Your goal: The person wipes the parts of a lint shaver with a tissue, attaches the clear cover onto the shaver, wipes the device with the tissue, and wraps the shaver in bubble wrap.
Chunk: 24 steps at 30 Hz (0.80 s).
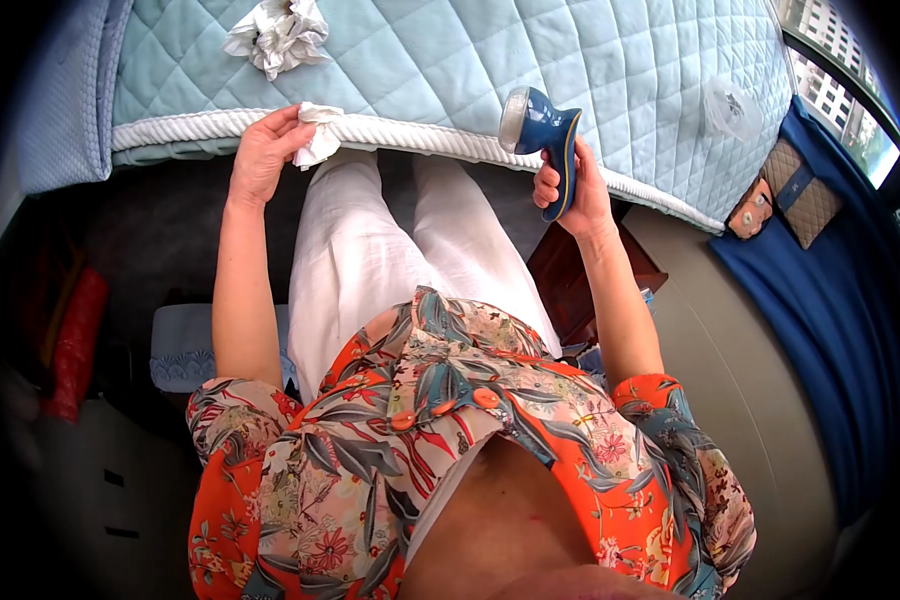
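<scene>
My left hand [262,152] pinches a crumpled white tissue [319,135] between thumb and fingers, at the white corded edge of the quilt. In my right hand [583,195] is a blue handheld device [548,120] with a gold trim line and a clear, silvery round head, shaped like a fabric shaver. My fingers wrap its handle, and the head points to the left, above the quilt's edge. A heap of crumpled white tissues [278,38] lies on the light blue quilt [420,55], beyond my left hand.
A clear plastic piece [732,110] rests on the quilt at the right. Farther right are a blue curtain [820,330], a quilted brown item [808,195] and a window [838,60]. A dark red wooden piece [582,285] and a light blue padded seat [182,345] stand below the bed's edge.
</scene>
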Each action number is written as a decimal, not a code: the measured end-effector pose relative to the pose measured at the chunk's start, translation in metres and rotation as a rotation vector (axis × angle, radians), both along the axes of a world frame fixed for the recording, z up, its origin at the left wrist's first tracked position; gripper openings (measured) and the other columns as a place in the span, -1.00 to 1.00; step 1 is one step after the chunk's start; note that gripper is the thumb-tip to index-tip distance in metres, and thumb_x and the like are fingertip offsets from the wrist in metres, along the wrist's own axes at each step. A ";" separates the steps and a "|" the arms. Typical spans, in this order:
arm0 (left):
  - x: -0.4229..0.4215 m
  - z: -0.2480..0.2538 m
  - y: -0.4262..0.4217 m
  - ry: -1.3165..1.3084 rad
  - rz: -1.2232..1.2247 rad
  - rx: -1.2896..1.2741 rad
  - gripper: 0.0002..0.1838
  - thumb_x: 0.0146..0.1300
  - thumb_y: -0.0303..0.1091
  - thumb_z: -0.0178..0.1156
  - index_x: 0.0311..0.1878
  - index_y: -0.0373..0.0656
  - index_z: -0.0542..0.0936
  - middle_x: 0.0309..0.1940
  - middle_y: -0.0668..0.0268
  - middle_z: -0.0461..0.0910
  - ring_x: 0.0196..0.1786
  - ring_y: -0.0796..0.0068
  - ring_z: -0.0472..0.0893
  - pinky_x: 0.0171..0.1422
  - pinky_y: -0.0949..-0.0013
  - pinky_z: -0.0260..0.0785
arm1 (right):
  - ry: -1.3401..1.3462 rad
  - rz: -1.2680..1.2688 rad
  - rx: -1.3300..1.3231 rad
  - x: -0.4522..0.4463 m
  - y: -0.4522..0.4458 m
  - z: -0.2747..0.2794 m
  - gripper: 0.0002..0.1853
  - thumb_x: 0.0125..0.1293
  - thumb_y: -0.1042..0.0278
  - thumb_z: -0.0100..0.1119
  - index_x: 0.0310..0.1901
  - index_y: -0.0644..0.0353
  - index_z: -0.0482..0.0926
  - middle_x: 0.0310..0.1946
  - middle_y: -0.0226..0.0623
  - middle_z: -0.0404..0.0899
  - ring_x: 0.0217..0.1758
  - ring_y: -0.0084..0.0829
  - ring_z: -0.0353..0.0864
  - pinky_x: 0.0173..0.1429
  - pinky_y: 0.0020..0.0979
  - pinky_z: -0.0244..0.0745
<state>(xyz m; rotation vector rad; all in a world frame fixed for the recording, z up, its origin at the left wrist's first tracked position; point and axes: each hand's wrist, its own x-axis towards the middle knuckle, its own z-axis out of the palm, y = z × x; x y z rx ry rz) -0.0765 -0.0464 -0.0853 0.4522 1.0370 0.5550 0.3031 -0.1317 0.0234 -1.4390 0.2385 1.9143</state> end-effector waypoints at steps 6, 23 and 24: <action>-0.002 -0.005 -0.001 -0.026 -0.005 -0.008 -0.63 0.18 -0.51 0.21 0.08 -0.35 0.49 -0.17 0.29 0.62 -0.17 0.60 0.60 -0.08 0.55 0.45 | 0.153 -0.148 0.001 0.002 0.001 -0.001 -0.54 0.39 -0.13 -0.21 -0.27 0.16 0.42 -0.66 -0.49 0.26 -0.64 -0.54 0.23 -0.50 -0.45 0.20; 0.096 0.064 0.020 0.889 -0.538 0.987 -0.39 0.07 -0.29 0.32 0.25 0.04 0.40 0.13 0.21 0.45 0.02 0.40 0.54 0.03 0.40 0.39 | 0.413 -0.266 0.010 -0.037 0.008 0.002 -0.51 0.41 -0.11 -0.31 -0.28 0.20 0.42 -0.69 -0.49 0.22 -0.66 -0.53 0.19 -0.55 -0.44 0.14; 0.095 0.077 0.022 0.897 -0.575 0.956 -0.34 0.03 -0.22 0.36 0.25 0.05 0.40 0.23 0.22 0.34 0.11 0.28 0.47 0.05 0.33 0.37 | 0.413 -0.255 0.002 -0.038 0.009 0.003 -0.51 0.40 -0.13 -0.29 -0.29 0.18 0.42 -0.70 -0.49 0.23 -0.67 -0.52 0.18 -0.55 -0.44 0.15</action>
